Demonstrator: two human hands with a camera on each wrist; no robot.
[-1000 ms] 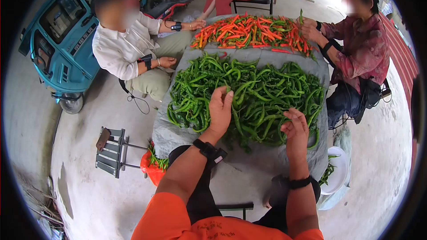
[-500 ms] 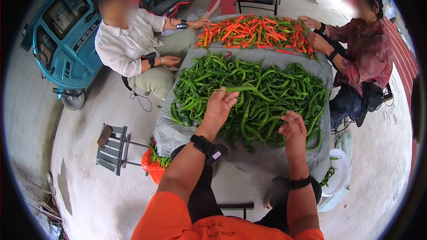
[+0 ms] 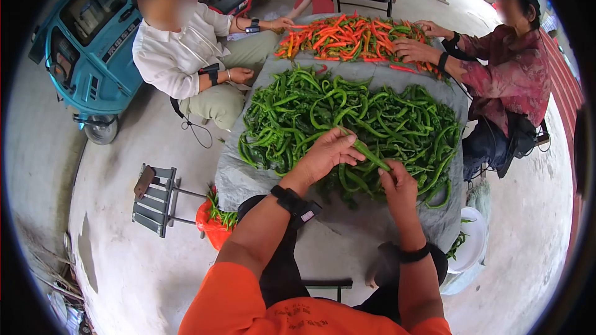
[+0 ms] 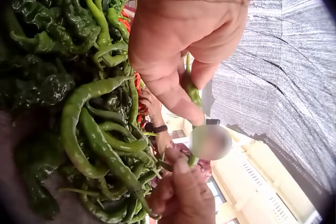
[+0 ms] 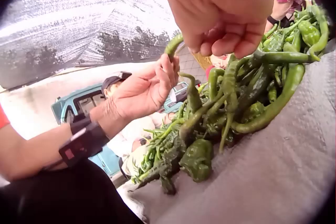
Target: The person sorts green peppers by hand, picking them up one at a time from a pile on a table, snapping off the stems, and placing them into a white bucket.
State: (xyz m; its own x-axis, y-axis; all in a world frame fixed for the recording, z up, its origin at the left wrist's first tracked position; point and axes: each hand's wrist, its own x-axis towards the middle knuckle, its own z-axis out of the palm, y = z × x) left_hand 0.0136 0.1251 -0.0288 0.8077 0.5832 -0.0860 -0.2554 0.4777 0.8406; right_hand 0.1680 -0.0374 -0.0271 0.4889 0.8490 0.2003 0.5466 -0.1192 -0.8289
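Note:
Above the near edge of a heap of green chili peppers [image 3: 292, 111], my left hand [image 3: 329, 154] pinches one green chili pepper [image 3: 371, 155] by its stem end. My right hand [image 3: 400, 191] has thumb and fingers at the pepper's other end, pinching it, so the pepper spans both hands. In the left wrist view the thin stem [image 4: 188, 62] shows between the left thumb and fingers. The right wrist view shows the curved pepper [image 5: 173, 45] between the left hand [image 5: 144, 91] and the right fingers [image 5: 245, 43].
A grey sheet [image 3: 233, 180] covers the table. Red chili peppers [image 3: 347, 37] lie at its far side, where two seated people work. A white basin [image 3: 475, 242] with green peppers stands low at right; a red bag [image 3: 214, 232] of peppers and a small stool [image 3: 155, 201] are at left.
My left hand has turned and brought the picked-up pepper right and nearer. My right hand has moved slightly to meet it and taken its free end. The person at right has reached over the red peppers.

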